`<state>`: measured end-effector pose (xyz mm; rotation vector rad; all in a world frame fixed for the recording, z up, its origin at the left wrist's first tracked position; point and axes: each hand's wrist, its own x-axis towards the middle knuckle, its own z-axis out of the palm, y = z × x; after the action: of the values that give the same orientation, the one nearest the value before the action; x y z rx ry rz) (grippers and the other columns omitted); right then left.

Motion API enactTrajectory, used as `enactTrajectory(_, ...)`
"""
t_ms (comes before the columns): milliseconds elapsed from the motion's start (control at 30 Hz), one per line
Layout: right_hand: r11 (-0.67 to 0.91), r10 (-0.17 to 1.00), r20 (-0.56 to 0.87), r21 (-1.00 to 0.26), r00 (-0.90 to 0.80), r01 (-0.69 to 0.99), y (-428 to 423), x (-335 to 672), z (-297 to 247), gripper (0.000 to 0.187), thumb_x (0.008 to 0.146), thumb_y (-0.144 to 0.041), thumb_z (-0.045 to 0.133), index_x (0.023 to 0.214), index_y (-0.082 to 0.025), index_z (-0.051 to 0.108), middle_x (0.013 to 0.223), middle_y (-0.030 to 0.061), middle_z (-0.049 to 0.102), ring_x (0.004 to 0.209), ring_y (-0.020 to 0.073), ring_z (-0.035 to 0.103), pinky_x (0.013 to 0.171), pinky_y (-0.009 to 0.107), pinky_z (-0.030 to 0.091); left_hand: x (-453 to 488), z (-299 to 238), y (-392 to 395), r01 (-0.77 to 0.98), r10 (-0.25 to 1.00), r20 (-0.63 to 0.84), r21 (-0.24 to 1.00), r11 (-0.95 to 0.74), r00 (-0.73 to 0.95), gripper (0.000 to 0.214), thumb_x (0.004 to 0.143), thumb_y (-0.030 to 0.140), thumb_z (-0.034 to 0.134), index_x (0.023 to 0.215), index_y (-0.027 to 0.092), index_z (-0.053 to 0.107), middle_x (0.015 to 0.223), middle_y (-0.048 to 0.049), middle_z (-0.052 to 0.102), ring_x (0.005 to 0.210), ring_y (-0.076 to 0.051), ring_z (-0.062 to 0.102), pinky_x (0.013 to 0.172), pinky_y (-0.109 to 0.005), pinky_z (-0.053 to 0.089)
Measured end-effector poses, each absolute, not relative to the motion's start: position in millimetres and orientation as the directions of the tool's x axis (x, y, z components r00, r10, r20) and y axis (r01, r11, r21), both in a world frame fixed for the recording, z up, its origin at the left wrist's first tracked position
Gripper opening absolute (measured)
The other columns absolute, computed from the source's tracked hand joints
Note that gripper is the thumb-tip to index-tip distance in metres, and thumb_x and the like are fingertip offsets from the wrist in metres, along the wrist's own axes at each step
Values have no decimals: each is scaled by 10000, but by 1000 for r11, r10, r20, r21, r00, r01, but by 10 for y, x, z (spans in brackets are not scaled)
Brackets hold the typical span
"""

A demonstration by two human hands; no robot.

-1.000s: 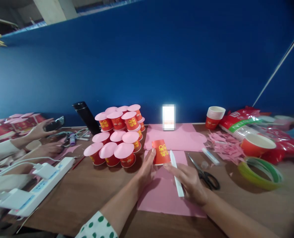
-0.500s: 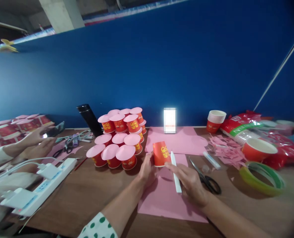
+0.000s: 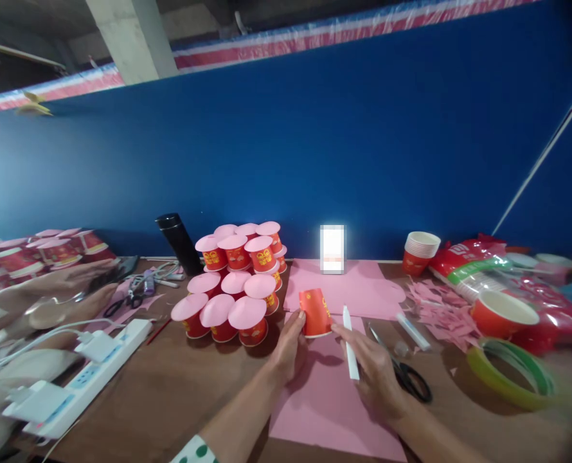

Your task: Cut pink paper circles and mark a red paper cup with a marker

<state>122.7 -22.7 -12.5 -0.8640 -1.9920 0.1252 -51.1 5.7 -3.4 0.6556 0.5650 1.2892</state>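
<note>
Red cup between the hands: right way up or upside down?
Upside down: the red cup has its wider, white-rimmed end at the bottom, narrower end up.

- Black flask (image 3: 180, 244) noted beside the blue partition (image 3: 267, 141).
- White power strip (image 3: 86, 378) laid on the tabletop (image 3: 146, 399); two white adapters (image 3: 93, 347) plugged in.
- Grey pillar (image 3: 132, 40) observed beyond the partition.
</note>
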Motion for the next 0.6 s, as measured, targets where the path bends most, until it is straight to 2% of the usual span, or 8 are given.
enactTrajectory(133, 733, 637, 703, -426, -316, 530, -211, 1206, -102, 507, 885, -60, 437, 1367, -215, 450, 1160, 113, 670, 1033, 220, 662, 841, 347, 565, -503, -37, 71, -695, 981, -51, 700, 168, 186, 254, 820, 366, 652, 999, 188, 626, 1062, -72, 691, 1056, -236, 621, 983, -406, 429)
enactTrajectory(233, 723, 657, 679, -445, -327, 529, -195, 1202, -125, 554, 862, -47, 426, 1392, -211, 428, 1191, 117, 658, 1049, 225, 658, 831, 342, 570, -488, -35, 86, -747, 975, -102, 629, 216, 196, 324, 851, 444, 585, 981, 152, 642, 1067, -103, 688, 1065, -257, 616, 984, -413, 431)
enactTrajectory(333, 708, 675, 657, -451, -336, 543, -181, 1206, -163, 595, 833, -31, 416, 1400, -208, 418, 1215, 117, 646, 1081, 232, 644, 858, 357, 562, -479, -59, 107, -777, 982, -138, 602, 185, 127, 245, 850, 355, 604, 961, 144, 658, 1005, -94, 705, 1047, -248, 626, 987, -393, 430)
enactTrajectory(467, 693, 685, 655, -452, -318, 561, -172, 1203, -186, 595, 840, -32, 400, 1407, -213, 405, 1202, 118, 651, 1069, 230, 649, 863, 368, 559, -476, -128, 135, -795, 989, -92, 589, 146, 114, 173, 832, 294, 634, 908, 142, 669, 972, -85, 710, 1051, -240, 624, 993, -374, 424)
enactTrajectory(600, 691, 686, 660, -460, -306, 558, -175, 1193, -171, 585, 842, -28, 408, 1399, -206, 413, 1209, 125, 648, 1073, 220, 647, 854, 354, 564, -472, -140, 129, -784, 992, -58, 608, 125, 113, 231, 824, 327, 649, 956, 138, 669, 1038, -99, 699, 1077, -250, 613, 1002, -387, 416)
